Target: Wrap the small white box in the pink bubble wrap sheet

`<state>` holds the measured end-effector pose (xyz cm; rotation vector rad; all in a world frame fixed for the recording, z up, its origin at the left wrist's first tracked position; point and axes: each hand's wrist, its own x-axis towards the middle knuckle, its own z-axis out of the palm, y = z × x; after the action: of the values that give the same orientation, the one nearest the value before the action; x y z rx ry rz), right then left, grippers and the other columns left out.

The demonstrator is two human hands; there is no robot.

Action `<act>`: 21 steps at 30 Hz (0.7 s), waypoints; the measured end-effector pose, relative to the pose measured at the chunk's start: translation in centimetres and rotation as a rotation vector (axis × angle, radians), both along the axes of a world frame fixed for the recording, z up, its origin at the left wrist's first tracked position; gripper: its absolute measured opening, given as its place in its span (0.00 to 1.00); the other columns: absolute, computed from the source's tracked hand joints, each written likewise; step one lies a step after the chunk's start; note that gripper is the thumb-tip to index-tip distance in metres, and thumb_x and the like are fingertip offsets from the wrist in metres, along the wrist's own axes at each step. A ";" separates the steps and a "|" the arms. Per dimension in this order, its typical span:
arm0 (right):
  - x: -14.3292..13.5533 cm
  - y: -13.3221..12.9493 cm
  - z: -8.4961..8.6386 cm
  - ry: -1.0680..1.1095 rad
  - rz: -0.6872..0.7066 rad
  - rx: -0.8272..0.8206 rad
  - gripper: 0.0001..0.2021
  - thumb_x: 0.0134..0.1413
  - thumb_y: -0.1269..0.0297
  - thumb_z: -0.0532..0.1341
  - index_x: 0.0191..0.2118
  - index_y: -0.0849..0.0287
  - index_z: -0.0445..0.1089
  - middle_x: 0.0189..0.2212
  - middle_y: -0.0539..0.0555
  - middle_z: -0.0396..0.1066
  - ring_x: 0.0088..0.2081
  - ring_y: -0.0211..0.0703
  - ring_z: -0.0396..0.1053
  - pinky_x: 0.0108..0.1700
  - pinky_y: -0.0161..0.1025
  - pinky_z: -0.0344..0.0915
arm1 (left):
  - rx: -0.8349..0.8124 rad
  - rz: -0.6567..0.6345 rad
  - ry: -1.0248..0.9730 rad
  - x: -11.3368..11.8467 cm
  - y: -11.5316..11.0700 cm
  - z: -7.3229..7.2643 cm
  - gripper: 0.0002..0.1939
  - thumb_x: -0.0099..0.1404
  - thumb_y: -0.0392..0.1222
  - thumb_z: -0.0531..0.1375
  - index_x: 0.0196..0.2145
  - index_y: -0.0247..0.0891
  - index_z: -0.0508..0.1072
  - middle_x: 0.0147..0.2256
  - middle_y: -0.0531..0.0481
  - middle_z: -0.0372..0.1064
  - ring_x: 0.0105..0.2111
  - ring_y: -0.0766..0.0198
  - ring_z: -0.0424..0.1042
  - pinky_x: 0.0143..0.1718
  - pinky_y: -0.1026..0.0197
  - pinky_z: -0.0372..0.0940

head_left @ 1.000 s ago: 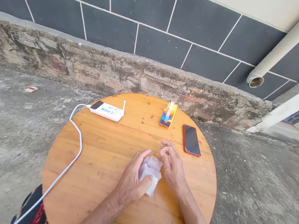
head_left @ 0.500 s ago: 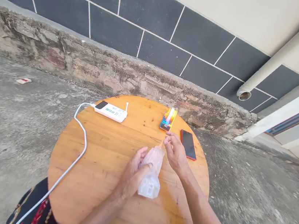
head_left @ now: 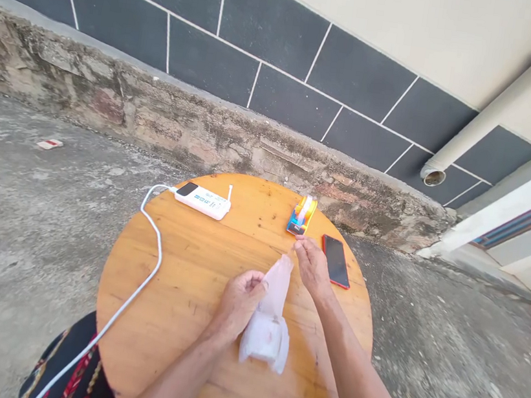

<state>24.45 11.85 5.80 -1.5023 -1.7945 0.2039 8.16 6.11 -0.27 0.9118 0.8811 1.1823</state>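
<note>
A translucent white plastic bag (head_left: 275, 290) lies on the round wooden table, with a bulky white shape inside its near end. My left hand (head_left: 241, 297) is closed on the left edge of the bag's narrow upper part, thumb and fingers pinched together. Just beyond the bag's far tip, my right hand (head_left: 311, 265) is raised with its fingertips pinched; whatever is between them is too faint to name. Past those fingertips stands a small yellow and blue tape dispenser (head_left: 301, 215) with a clear roll.
A phone with a red edge (head_left: 335, 261) lies right of my right hand. At the far left of the table (head_left: 166, 316) is a white power bank (head_left: 203, 200), its white cable (head_left: 158, 237) running down over the edge. A stone-based wall (head_left: 216, 130) stands behind.
My left hand has shifted from around the bag's middle to its upper left edge. The bag now lies flatter and longer, its bulky end nearer me. My right hand stays pinched near the tip.
</note>
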 end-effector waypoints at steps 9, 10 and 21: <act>-3.7 -7.3 2.3 -0.429 -0.120 -0.159 0.14 0.54 0.52 0.60 0.30 0.58 0.67 0.24 0.52 0.70 0.27 0.44 0.68 0.33 0.38 0.56 | -0.017 0.023 -0.009 -0.1 -0.1 0.0 0.12 0.55 0.48 0.61 0.28 0.35 0.69 0.22 0.54 0.66 0.20 0.68 0.63 0.22 0.68 0.55; -4.4 -7.5 2.2 -0.519 -0.153 -0.154 0.14 0.54 0.52 0.60 0.30 0.59 0.67 0.24 0.53 0.71 0.27 0.45 0.68 0.34 0.39 0.55 | -0.019 0.021 -0.008 -0.1 -0.1 0.1 0.12 0.54 0.47 0.61 0.28 0.35 0.69 0.22 0.54 0.66 0.21 0.68 0.63 0.22 0.68 0.55; 0.4 -8.8 1.0 -0.044 -0.160 -0.282 0.12 0.57 0.62 0.52 0.23 0.57 0.58 0.18 0.47 0.60 0.23 0.39 0.59 0.26 0.35 0.47 | 0.006 0.090 -0.005 -0.2 0.0 -0.5 0.13 0.53 0.49 0.60 0.25 0.35 0.66 0.20 0.56 0.62 0.20 0.70 0.59 0.21 0.69 0.53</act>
<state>24.83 3.09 6.75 -1.8527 -1.7233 0.3583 7.99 6.16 -0.81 0.8816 0.9231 1.2644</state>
